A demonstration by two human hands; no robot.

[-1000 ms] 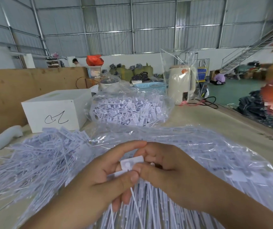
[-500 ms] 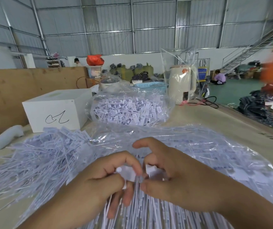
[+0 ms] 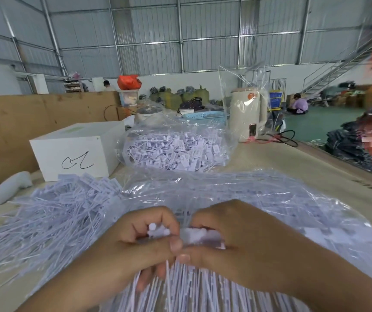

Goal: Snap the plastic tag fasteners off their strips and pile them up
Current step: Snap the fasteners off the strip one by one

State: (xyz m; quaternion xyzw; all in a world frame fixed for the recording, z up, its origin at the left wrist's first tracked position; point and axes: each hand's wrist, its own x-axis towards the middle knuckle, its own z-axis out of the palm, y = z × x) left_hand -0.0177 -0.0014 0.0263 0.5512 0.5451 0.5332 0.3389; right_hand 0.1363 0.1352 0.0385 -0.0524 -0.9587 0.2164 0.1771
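While left hand (image 3: 135,246) pinches one tag fastener (image 3: 157,231) and right hand (image 3: 232,242) grips strip (image 3: 203,237): snapping step; next likely twist apart, drop onto loose pile (image 3: 52,212).

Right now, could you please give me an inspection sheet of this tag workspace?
Surface: tan table, largely covered.
Job's things: loose pile of fasteners at left; strips under both hands; bagged tags behind.
Clutter: white box, cream kettle, blue basket.
Grippers: left hand and right hand each pinch a white tag piece.
Cables: black cord beside the kettle.
Surroundings: warehouse, staircase, seated worker.
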